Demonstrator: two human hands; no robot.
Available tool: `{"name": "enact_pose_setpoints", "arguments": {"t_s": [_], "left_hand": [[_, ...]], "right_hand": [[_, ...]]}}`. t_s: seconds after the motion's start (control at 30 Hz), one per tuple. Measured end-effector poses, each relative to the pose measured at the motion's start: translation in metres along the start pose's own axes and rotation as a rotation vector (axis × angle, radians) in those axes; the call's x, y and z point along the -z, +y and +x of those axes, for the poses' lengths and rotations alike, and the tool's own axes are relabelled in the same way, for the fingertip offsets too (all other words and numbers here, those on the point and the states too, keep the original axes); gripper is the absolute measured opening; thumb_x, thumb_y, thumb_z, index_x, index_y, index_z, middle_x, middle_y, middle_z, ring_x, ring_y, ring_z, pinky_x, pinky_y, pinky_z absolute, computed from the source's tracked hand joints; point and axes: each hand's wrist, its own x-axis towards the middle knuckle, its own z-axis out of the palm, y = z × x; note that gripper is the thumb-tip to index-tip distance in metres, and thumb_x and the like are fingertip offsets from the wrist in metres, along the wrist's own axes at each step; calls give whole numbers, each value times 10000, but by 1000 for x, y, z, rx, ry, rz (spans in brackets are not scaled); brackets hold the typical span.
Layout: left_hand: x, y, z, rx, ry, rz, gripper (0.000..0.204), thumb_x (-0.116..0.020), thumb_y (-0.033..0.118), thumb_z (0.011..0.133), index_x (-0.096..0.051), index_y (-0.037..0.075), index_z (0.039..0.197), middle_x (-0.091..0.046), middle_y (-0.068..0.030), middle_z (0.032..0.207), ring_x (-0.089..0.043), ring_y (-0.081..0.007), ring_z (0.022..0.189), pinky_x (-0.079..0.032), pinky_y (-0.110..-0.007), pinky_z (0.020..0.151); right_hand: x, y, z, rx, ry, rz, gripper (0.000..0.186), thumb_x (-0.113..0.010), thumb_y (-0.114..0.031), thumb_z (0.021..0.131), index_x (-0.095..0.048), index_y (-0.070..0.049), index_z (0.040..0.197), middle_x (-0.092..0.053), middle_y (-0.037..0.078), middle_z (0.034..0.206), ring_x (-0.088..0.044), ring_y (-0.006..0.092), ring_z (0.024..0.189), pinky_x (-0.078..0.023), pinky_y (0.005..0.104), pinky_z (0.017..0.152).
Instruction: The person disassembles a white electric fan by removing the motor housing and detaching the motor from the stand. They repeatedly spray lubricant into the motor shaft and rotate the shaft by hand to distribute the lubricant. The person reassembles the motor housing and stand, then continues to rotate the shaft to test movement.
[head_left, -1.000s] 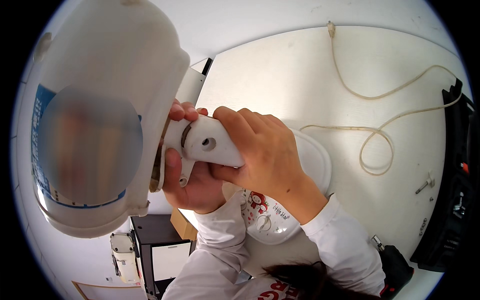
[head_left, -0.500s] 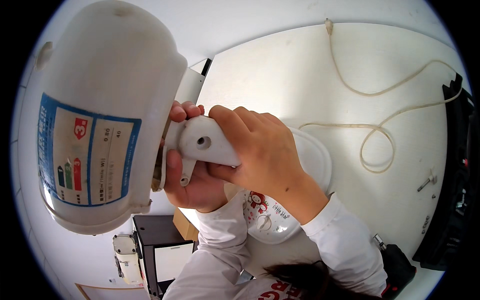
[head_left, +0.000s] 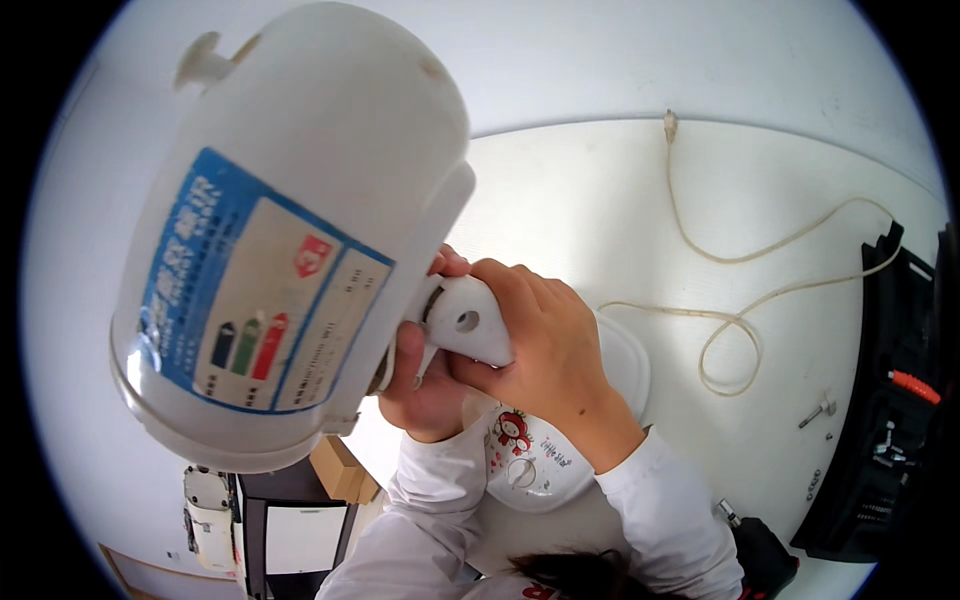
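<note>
A white fan motor housing (head_left: 310, 110) with a blue-edged label fills the upper left, tilted and raised above the table. Its white plastic neck (head_left: 478, 335), pierced by a round hole, sticks out on the right side. My right hand (head_left: 555, 350) wraps over this neck from the right, fingers closed on it. My left hand (head_left: 428, 395) grips the joint between neck and housing from below, with fingertips showing above and the thumb in front. Beneath my wrists lies the white fan base (head_left: 545, 480), with a knob and a red cartoon print, partly hidden by my arms.
A pale power cord (head_left: 735, 320) loops over the white table (head_left: 590, 200), its plug near the far edge. On the right are a black tool case (head_left: 850, 480), a small metal bolt (head_left: 818, 410) and a black power tool (head_left: 765, 550). A cardboard box (head_left: 340, 470) stands lower left.
The motor housing has swung right and tilted clockwise, and my hands on the neck have shifted right and slightly down with it. The whole view has shifted too. Both hands keep their hold.
</note>
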Motion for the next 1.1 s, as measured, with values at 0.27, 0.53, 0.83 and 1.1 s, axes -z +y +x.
{"name": "enact_pose_setpoints", "arguments": {"t_s": [0.27, 0.53, 0.83, 1.1], "left_hand": [[-13, 11, -6, 183, 269, 38, 404, -494, 227, 779, -492, -38, 1083, -521, -131, 1020, -464, -248, 971, -402, -364, 845], [20, -15, -31, 202, 268, 172, 442, -564, 149, 820, -442, -21, 1209, -575, -181, 1053, -547, -322, 987, -409, -426, 884], [32, -37, -32, 421, 192, -372, 586, -649, 28, 768, -406, 108, 1295, -511, -61, 1212, -542, -208, 1068, -513, -340, 781], [69, -57, 2, 263, -95, -1052, 584, -682, -58, 616, -534, 61, 1169, -590, -122, 1120, -569, -294, 1024, -476, -454, 884]], "right_hand": [[14, -6, 9, -80, -218, 46, 642, -753, -245, 587, -487, -54, 1139, -580, 106, 918, -585, 281, 824, -463, 366, 704], [95, -31, 36, -340, -447, 243, 965, -700, -438, 729, -130, -72, 1416, -306, 228, 1378, -350, 344, 1263, -321, 455, 1004], [70, -56, 64, -311, -290, 915, 997, -735, -362, 722, -76, -116, 1429, -304, 161, 1378, -349, 285, 1258, -299, 409, 1032], [43, -82, 54, -64, -198, 484, 914, -712, -76, 725, -133, -105, 1431, -313, 143, 1384, -384, 271, 1242, -367, 419, 990]]}}
